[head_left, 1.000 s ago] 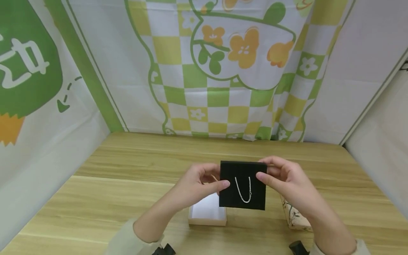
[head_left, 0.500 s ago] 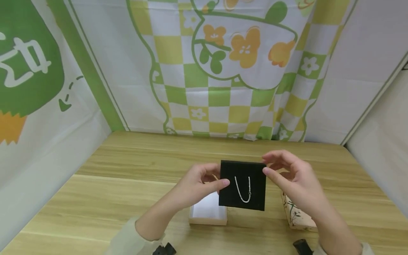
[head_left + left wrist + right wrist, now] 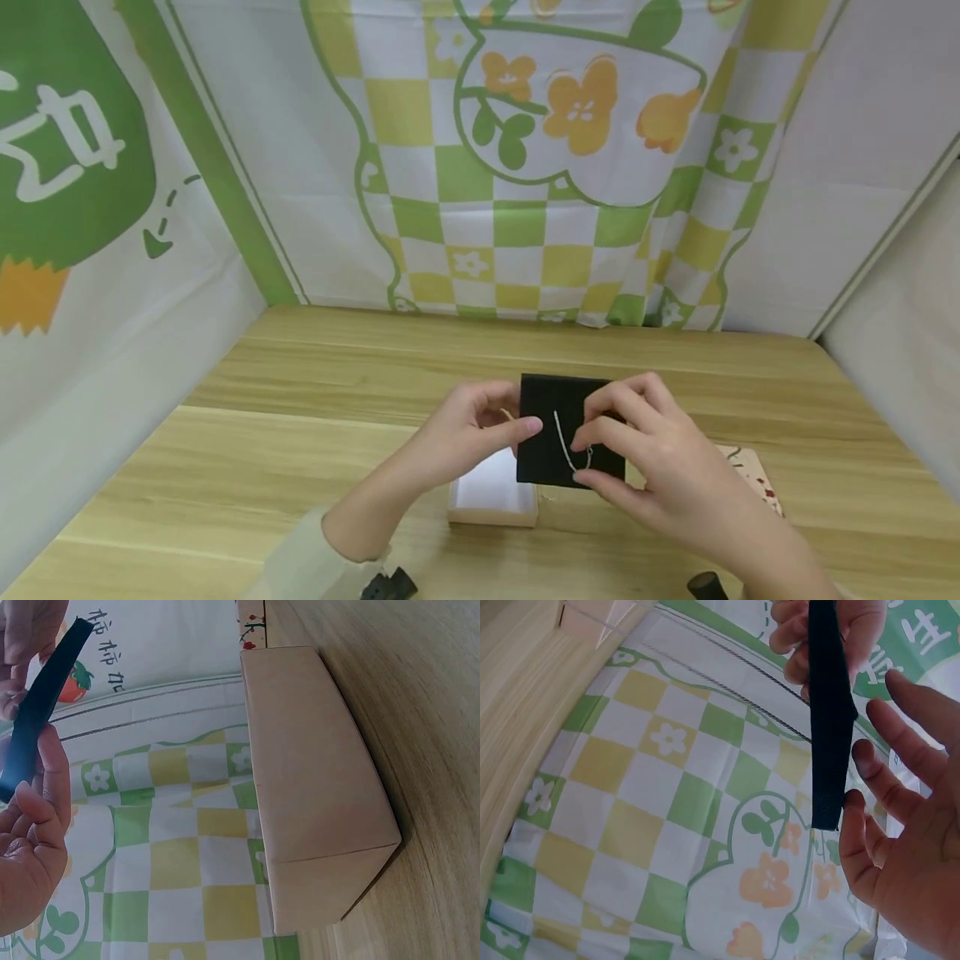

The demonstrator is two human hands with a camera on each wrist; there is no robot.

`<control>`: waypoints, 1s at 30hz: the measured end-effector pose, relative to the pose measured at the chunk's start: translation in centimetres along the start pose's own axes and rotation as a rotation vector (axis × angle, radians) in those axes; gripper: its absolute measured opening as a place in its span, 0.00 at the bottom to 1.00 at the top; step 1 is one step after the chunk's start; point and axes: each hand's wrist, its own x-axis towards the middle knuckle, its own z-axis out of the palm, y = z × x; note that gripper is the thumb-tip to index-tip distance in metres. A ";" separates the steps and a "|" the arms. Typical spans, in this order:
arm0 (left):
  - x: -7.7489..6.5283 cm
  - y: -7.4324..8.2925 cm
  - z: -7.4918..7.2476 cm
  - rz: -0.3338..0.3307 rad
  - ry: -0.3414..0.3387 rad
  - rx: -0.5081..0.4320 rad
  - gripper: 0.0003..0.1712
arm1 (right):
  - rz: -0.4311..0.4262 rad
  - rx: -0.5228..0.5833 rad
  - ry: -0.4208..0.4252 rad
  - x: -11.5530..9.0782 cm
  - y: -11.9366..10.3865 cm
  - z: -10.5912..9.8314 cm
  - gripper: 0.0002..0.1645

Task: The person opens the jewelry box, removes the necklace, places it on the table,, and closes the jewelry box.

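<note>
Above the middle of the table (image 3: pixel 300 483), whose near edge is cut off, a black card (image 3: pixel 537 462) is held in the air, with a silver chain (image 3: pixel 563 442) on its face. The upper right part of this chain is hidden behind the right hand (image 3: pixel 656 454). This hand is partly open, its fingers bent and spread, the thumb apart from them; whether it touches the chain, I cannot tell. The left hand (image 3: pixel 459 433) pinches the left side of the card, thumb in front, fingers mostly covered. On the table, the card hides part of a pale box (image 3: pixel 493 517); nearer the right edge, the right hand and forearm cover most of a patterned box (image 3: pixel 753 473).
</note>
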 end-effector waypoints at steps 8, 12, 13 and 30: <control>0.0 0.1 -0.3 -0.040 0.018 -0.027 0.09 | -0.063 -0.273 -0.020 -0.6 -0.3 0.7 0.16; 0.0 0.1 -0.3 -0.044 0.016 -0.020 0.09 | -0.109 -0.364 0.036 -0.6 -0.4 1.0 0.17; 0.0 0.1 -0.4 -0.047 0.015 -0.015 0.09 | -0.121 -0.394 0.047 -0.7 -0.4 1.1 0.24; 0.0 -0.4 -0.9 -0.075 0.003 -0.038 0.09 | -0.218 -0.507 0.156 0.0 -0.9 2.3 0.21</control>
